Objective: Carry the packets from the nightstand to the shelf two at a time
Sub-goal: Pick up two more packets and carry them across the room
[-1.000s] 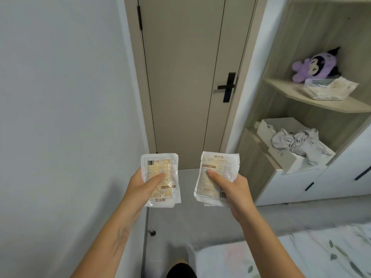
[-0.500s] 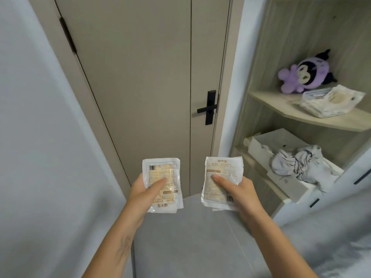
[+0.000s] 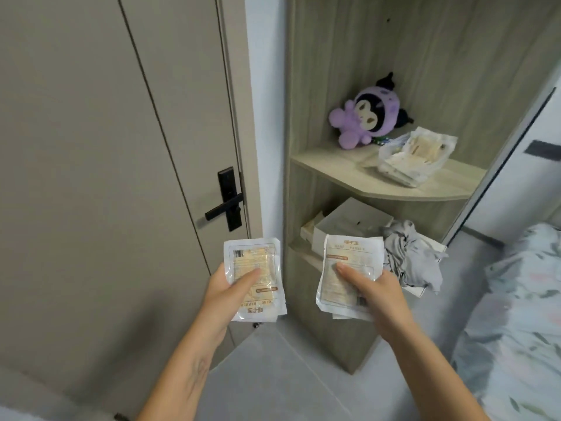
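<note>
— Where are the packets?
— My left hand (image 3: 226, 291) grips one packet (image 3: 254, 278), my right hand (image 3: 375, 288) the other packet (image 3: 349, 270), thumbs on top, short of the shelf (image 3: 349, 174) with its pile (image 3: 416, 156).

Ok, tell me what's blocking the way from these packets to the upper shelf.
Nothing visible blocks it. The left hand and right hand each hold packets in open air below the shelf; its front-left board is bare, with the purple plush and packet pile farther back.
</note>
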